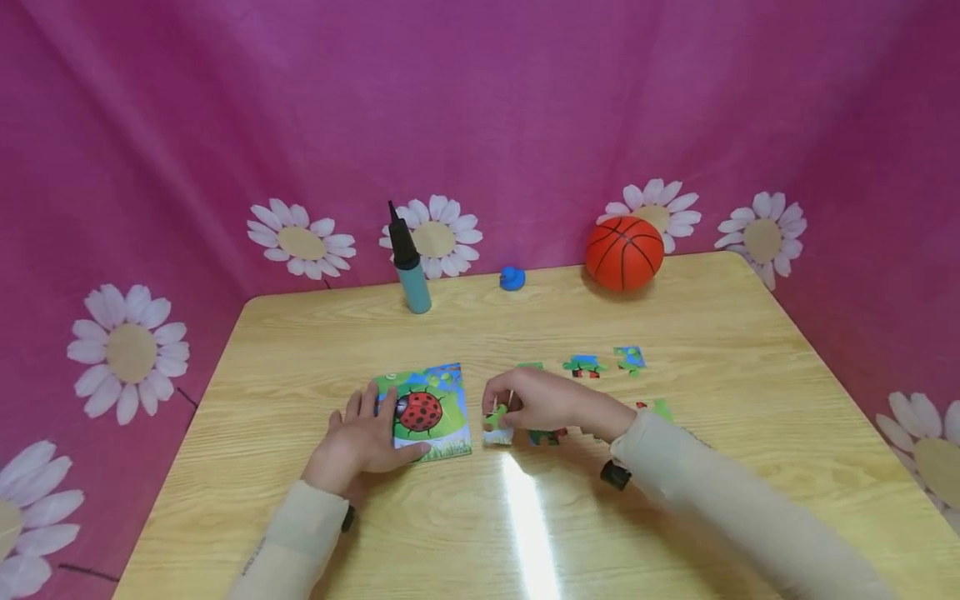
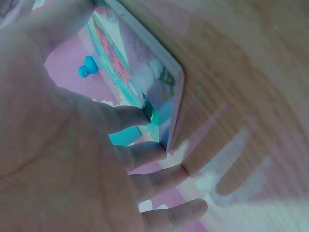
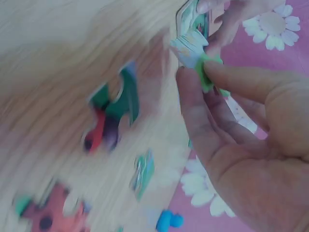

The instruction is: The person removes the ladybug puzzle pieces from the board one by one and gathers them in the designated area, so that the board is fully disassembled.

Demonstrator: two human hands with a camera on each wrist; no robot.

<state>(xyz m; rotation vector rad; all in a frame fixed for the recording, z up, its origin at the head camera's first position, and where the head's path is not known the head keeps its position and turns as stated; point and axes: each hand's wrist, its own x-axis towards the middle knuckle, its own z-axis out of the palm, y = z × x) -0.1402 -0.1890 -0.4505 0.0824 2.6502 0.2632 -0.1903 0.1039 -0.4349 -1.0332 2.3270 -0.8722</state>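
My left hand rests on the left side of a square ladybug picture board, fingers spread and fairly straight, thumb along the lower edge. In the left wrist view its fingertips touch the edge of the board. Just right of the board, my right hand pinches a green and white puzzle piece between thumb and fingers. Beneath that hand and beyond it lie several loose puzzle pieces, among them a green and red piece and a blue-topped piece. The right hand partly hides some of them.
Along the back of the wooden table stand a teal and black hand pump, a blue rubber duck and an orange basketball. Behind them hangs a pink curtain with daisies.
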